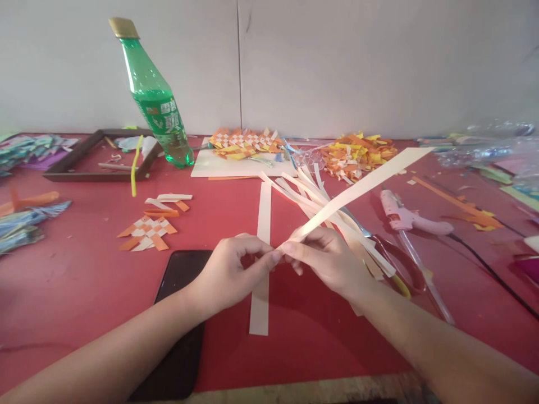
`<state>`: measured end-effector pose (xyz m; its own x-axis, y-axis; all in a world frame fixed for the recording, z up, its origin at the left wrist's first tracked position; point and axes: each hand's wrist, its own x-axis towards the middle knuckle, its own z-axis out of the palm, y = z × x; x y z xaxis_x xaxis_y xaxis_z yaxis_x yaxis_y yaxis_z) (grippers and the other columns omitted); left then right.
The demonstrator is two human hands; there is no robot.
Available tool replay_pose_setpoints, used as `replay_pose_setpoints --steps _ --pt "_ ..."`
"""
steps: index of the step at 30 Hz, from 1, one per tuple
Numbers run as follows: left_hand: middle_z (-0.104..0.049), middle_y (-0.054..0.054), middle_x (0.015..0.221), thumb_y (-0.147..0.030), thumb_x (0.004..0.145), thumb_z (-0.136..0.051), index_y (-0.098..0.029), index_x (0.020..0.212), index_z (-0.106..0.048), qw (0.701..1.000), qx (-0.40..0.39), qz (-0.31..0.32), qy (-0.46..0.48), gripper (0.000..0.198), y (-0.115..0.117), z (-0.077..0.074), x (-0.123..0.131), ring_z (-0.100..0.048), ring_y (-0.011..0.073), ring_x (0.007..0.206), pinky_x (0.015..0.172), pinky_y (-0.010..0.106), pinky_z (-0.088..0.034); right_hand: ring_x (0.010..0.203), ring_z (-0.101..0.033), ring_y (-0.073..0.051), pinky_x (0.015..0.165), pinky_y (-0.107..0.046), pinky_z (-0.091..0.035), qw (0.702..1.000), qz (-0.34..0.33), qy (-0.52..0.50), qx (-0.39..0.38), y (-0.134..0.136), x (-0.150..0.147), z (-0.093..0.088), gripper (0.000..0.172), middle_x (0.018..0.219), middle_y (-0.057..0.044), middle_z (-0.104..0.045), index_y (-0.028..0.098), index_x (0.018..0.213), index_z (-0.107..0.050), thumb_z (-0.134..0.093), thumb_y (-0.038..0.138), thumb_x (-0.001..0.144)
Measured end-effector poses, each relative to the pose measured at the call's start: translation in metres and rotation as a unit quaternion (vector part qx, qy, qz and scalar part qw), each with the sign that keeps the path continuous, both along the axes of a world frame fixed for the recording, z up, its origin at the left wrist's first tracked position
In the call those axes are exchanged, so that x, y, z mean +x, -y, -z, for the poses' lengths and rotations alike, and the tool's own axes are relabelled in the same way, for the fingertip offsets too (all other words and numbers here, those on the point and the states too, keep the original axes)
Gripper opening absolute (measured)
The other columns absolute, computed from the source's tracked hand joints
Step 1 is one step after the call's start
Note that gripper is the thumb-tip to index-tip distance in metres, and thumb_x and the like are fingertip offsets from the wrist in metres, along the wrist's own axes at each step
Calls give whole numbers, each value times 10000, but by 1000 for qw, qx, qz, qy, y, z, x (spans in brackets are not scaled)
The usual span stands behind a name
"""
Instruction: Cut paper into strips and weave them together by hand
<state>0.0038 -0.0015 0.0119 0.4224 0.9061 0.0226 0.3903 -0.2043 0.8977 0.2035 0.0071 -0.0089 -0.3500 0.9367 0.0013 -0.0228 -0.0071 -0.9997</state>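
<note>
Mid-frame, the left hand (236, 269) and right hand (326, 255) sit close together, both pinching the lower end of a cream paper strip (366, 188), straight-edged, slanting to the upper right. A second strip (259, 308) lies flat beneath. Red tabletop (311, 336) opens rightward from the black phone (179, 275) at lower left.

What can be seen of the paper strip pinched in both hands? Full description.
The strip is long, narrow, flat and pale cream, apparently plain paper. Its near end is pinched between thumb and fingers of both the left hand and the right hand, which partly hide it, so any fold there can't be made out. The rest slants away to the right, fairly straight, its far end free. In view it crosses in front of loose pale strips; contact with them can't be told.
</note>
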Motion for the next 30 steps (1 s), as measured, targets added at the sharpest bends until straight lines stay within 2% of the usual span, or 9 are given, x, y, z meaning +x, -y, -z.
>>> replay_pose_setpoints --steps 9,12,15,21,30 --pt "-686 14 756 -358 937 -522 -176 790 -696 1000 -7 20 -1 291 -1 -1 0 -607 147 754 736 254 -451 486 -547 -73 462 -214 -452 1000 1 -22 -18 -1 -1 1 201 602 27 -623 189 669 -694 -723 308 828" --pt "-679 12 755 -358 938 -521 -175 784 -691 1000 -7 20 1 293 -1 0 0 -604 144 751 734 251 -447 503 -564 -77 471 -214 -463 999 -4 -29 -23 -1 1 3 149 638 14 -655 194 722 -726 -722 295 832" --pt "-680 10 758 -360 933 -529 -174 752 -678 1000 -9 9 12 300 -2 1 -2 -607 137 749 732 242 -444 508 -574 -74 460 -204 -459 998 7 -49 -35 -3 4 3 136 688 -3 -685 192 759 -737 -717 299 840" --pt "-694 6 758 -370 892 -587 -182 752 -710 999 -33 -15 3 265 -1 1 -2 -611 133 732 712 237 -450 462 -538 -44 417 -168 -418 996 22 -71 -42 -6 4 4 172 641 23 -654 187 690 -696 -738 287 823" --pt "-694 -10 746 -384 871 -618 -192 749 -713 999 -34 -18 8 247 1 1 -1 -599 114 710 689 220 -443 510 -546 -49 475 -181 -455 1000 -25 -13 -1 -2 2 1 152 653 23 -642 183 744 -711 -697 278 862"
